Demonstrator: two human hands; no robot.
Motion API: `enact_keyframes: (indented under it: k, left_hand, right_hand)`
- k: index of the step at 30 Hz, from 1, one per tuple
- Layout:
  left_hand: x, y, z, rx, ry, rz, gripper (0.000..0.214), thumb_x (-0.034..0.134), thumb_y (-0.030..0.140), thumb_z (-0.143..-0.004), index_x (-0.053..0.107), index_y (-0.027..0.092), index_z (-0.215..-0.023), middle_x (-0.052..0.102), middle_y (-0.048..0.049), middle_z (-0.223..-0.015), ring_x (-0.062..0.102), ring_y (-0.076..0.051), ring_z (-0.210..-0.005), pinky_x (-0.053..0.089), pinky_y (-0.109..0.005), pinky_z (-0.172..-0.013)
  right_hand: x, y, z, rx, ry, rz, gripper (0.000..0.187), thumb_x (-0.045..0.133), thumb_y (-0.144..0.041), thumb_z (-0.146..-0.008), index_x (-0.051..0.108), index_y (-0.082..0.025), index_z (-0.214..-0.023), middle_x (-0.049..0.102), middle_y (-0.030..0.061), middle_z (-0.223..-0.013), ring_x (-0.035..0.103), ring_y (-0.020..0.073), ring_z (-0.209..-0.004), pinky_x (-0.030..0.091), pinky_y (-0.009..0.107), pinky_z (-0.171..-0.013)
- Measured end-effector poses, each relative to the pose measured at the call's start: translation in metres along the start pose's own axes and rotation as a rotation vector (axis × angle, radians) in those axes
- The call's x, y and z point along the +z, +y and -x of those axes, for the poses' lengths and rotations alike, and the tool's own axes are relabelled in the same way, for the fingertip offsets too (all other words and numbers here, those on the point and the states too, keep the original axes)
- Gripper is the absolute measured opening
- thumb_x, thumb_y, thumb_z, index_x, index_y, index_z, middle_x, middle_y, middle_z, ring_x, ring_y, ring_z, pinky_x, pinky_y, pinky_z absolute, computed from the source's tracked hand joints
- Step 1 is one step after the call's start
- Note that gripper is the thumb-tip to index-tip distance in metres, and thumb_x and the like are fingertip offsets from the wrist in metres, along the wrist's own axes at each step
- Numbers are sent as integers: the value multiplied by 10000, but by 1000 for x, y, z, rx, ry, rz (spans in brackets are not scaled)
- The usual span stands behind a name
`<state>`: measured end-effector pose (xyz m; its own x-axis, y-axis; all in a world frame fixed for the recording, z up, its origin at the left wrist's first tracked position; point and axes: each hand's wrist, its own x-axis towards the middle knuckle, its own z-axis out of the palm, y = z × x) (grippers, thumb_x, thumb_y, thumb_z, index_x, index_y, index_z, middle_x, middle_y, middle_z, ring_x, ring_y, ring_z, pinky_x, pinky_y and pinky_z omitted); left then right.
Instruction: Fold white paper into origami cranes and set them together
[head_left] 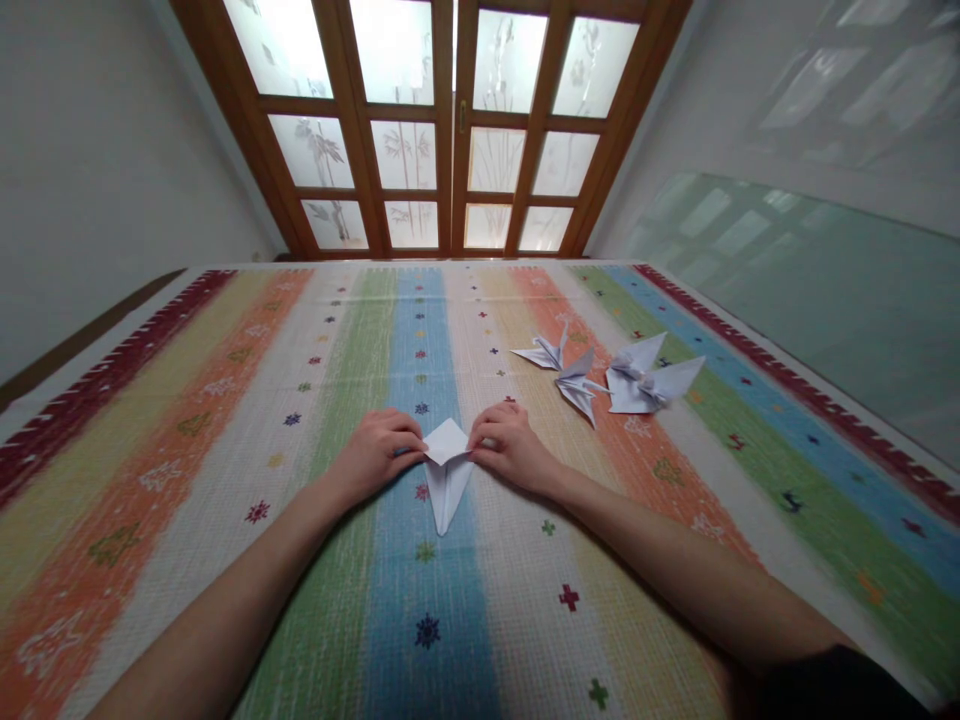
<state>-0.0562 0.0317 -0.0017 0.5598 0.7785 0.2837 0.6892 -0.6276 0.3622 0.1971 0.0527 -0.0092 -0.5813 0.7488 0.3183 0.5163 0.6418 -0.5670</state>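
Note:
A folded piece of white paper (448, 470) lies on the blue stripe of the cloth, its narrow point toward me and a wider diamond-shaped flap at the far end. My left hand (381, 450) pinches its left corner between thumb and fingers. On the opposite corner, my right hand (514, 446) has a similar pinch, with the fingers curled. Both forearms rest low over the cloth. To the right of my right hand are several folded paper cranes (576, 385), two of them close together with their wings raised.
A striped tablecloth (337, 600) with small printed figures covers the table. Beyond the far edge stand wooden doors (452, 130) with frosted panes. A pale wall (97, 130) is on the left, and a greenish glossy panel (810, 270) runs along the right wall.

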Motion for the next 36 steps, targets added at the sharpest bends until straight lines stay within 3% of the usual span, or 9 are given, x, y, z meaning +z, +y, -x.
enact_keyframes:
  k: [6, 13, 20, 26, 36]
  left_hand:
    - [0, 1, 2, 69, 26, -4, 185, 599, 307, -918, 747, 229, -839, 710, -40, -884, 597, -193, -835, 425, -339, -781]
    - [4, 10, -7, -168, -5, -60, 211, 605, 299, -904, 689, 184, -749, 660, -49, -857, 563, -222, -856, 408, -374, -795]
    - [5, 27, -13, -342, -105, -262, 286, 490, 328, -958, 660, 166, -795, 632, -76, -885, 549, -265, -900, 388, -411, -793]
    - [4, 34, -17, -384, -145, -329, 295, 464, 340, -968, 654, 168, -823, 638, -87, -925, 550, -279, -950, 382, -429, -832]
    - [8, 37, -14, -381, -95, -388, 259, 502, 344, -952, 661, 163, -859, 647, -99, -923, 555, -292, -946, 382, -432, -825]
  right_hand:
    - [-4, 0, 2, 1, -70, 4, 73, 724, -233, -824, 724, -224, -752, 696, 21, -846, 584, 201, -921, 238, 475, -997]
    - [-1, -10, -6, 140, -36, 107, 224, 674, -270, -864, 658, -195, -653, 678, 28, -883, 550, 218, -967, 218, 494, -1005]
    - [5, -20, -12, 247, -6, 254, 242, 640, -287, -882, 661, -174, -669, 679, 56, -948, 540, 230, -968, 246, 474, -971]
    - [4, -24, -13, 270, -8, 276, 244, 663, -303, -861, 662, -166, -658, 680, 68, -962, 534, 241, -972, 265, 467, -949]
    - [3, -20, -9, 261, 5, 274, 259, 701, -338, -835, 633, -175, -646, 664, 64, -965, 516, 255, -995, 261, 457, -946]
